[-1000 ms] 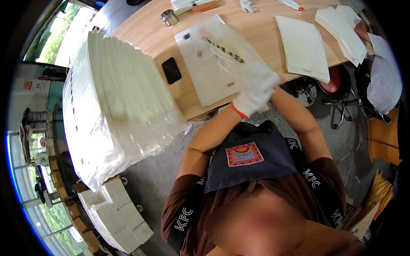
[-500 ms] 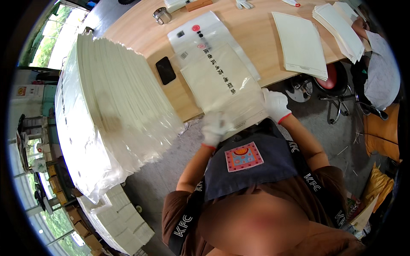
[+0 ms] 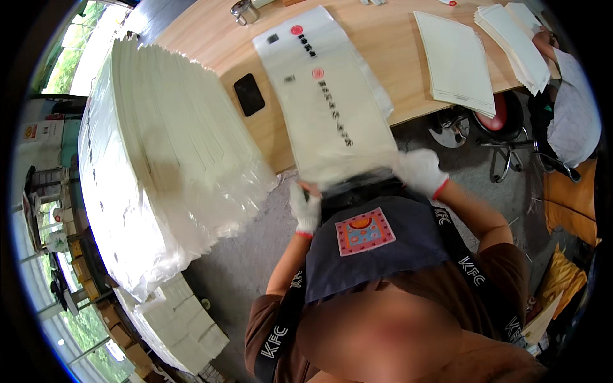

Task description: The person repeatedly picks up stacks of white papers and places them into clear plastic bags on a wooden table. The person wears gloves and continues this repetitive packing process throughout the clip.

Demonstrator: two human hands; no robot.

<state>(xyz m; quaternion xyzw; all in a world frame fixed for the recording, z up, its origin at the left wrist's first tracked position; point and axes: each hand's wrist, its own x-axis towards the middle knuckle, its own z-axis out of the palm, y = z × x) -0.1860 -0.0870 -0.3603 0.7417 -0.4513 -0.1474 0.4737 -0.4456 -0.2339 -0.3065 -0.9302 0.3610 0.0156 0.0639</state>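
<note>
A clear plastic bag [image 3: 341, 121] with dark print and a red round mark lies over the table's near edge, pale paper filling it. My left hand [image 3: 305, 207], in a white glove with a red cuff, is closed at the bag's near left corner, fingers curled. At the near right corner, my gloved right hand [image 3: 423, 172] is closed around the bag's edge, slightly blurred by motion. The bag's near end is smeared and partly see-through against my dark apron [image 3: 377, 268]. Beneath and beyond it lie more flat plastic bags [image 3: 313, 22].
A black phone [image 3: 249, 95] lies left of the bags, near a metal cup [image 3: 244, 11]. A tall plastic-wrapped paper stack [image 3: 185, 140] stands at the left. Paper piles [image 3: 453, 64] lie on the right, where another person's arm [image 3: 544, 45] rests. A stool [image 3: 507, 115] stands below them.
My left hand has moved left to the bag's corner. The paper's printed near edge no longer shows beyond the bag. The bag lies straighter, and my right hand has shifted slightly right and toward me.
</note>
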